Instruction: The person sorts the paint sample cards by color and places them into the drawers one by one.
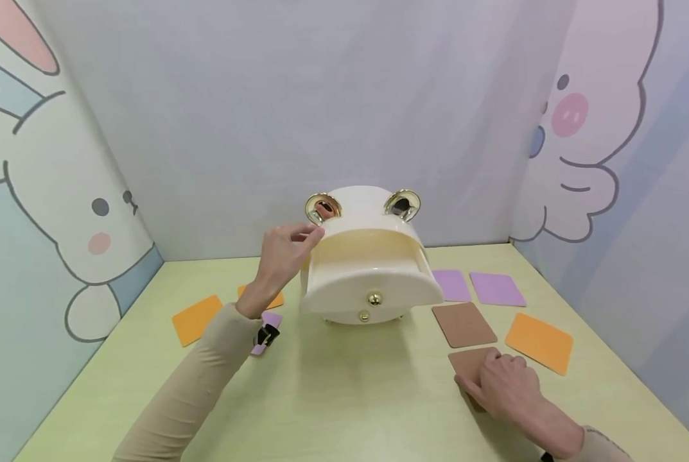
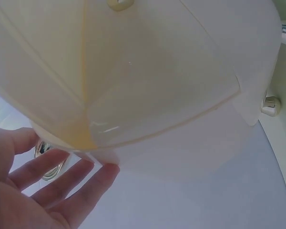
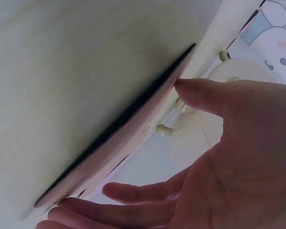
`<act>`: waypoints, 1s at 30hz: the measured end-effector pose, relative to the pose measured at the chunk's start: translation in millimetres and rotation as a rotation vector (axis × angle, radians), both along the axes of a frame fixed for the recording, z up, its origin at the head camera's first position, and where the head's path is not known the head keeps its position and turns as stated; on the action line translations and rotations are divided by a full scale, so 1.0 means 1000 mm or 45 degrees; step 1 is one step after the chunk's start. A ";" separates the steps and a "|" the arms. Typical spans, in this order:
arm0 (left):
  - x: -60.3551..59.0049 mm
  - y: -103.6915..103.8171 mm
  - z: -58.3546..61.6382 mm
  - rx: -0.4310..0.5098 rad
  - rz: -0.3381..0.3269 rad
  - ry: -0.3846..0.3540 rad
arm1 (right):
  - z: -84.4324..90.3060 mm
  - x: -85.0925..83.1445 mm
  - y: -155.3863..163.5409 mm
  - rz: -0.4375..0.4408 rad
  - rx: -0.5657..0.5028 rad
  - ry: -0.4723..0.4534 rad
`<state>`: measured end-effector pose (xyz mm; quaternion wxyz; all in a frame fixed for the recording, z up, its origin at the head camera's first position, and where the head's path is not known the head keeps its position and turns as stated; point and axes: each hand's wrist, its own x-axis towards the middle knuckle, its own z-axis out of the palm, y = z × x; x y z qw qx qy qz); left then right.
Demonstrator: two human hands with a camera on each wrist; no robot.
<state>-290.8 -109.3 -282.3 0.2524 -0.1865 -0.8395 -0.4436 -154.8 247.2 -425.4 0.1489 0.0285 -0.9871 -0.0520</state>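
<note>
The left hand [image 1: 283, 250] is raised to the upper left shoulder of a cream, glossy plastic storage box [image 1: 367, 256], which stands near the middle of the bench [image 1: 344, 398], toward its far edge. The box is rounded, with two gold-rimmed ears on top, and its upper drawer [image 1: 373, 282] is pulled out, showing a smooth, translucent interior. In the left wrist view the fingers [image 2: 62, 176] are straight and slightly spread, their tips at the lip of the box; no grip shows.

The right hand [image 1: 506, 385] lies over a brown square mat [image 1: 474, 362] near the front right corner of the bench. In the right wrist view the mat [image 3: 119, 143] is thin and flat with a dark edge. It is tilted up off the bench, with the thumb on its upper face and the other fingers [image 3: 133, 195] beneath it, pinching it.

A second brown mat [image 1: 464, 324], an orange mat [image 1: 539, 342] and two purple mats [image 1: 497, 289] lie flat toward the right edge. Two orange mats [image 1: 196, 319] lie toward the left edge, all matte with rounded corners.
</note>
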 end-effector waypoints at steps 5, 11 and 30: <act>0.001 0.002 0.000 -0.003 -0.012 0.008 | 0.001 0.000 0.000 -0.023 -0.036 -0.036; 0.002 0.002 0.003 -0.001 -0.003 0.006 | 0.013 -0.007 0.010 0.019 -0.169 -0.215; 0.002 -0.002 0.004 -0.009 0.002 -0.011 | 0.032 -0.038 0.040 0.649 -0.187 -0.599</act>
